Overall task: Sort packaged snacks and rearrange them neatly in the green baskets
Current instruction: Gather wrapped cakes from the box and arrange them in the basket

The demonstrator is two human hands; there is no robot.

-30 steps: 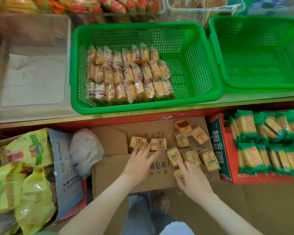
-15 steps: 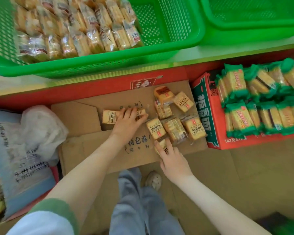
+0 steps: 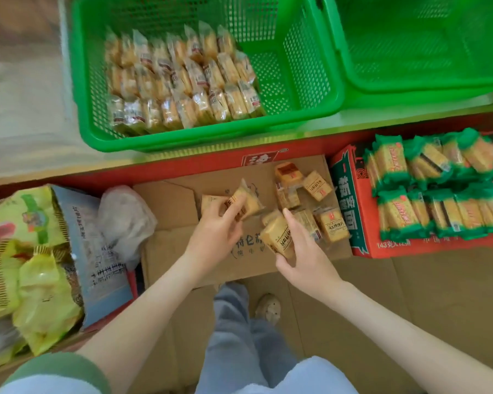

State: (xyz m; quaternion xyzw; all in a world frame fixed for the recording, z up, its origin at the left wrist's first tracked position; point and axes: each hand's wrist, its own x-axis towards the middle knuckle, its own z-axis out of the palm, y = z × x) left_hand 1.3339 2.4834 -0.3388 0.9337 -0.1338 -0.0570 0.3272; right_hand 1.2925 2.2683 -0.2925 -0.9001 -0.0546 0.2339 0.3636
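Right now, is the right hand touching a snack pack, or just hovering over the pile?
Touching. The head view shows the right hand gripping a yellow snack pack, thumb at its near end, fingers along its side.

Flattened brown cardboard point(image 3: 168, 203) at ctr, printed w/ dark characters. Crumpled white plastic bag point(image 3: 125, 217) just beside it at 9 o'clock, w/ a blue-grey printed carton point(image 3: 97, 251) further toward 9. Red carton point(image 3: 345, 200) at 3 o'clock. Pale jeans point(image 3: 239, 336) and light shoe point(image 3: 268, 308) at 6. Pale translucent bin point(image 3: 20, 109) at 10, blurred.
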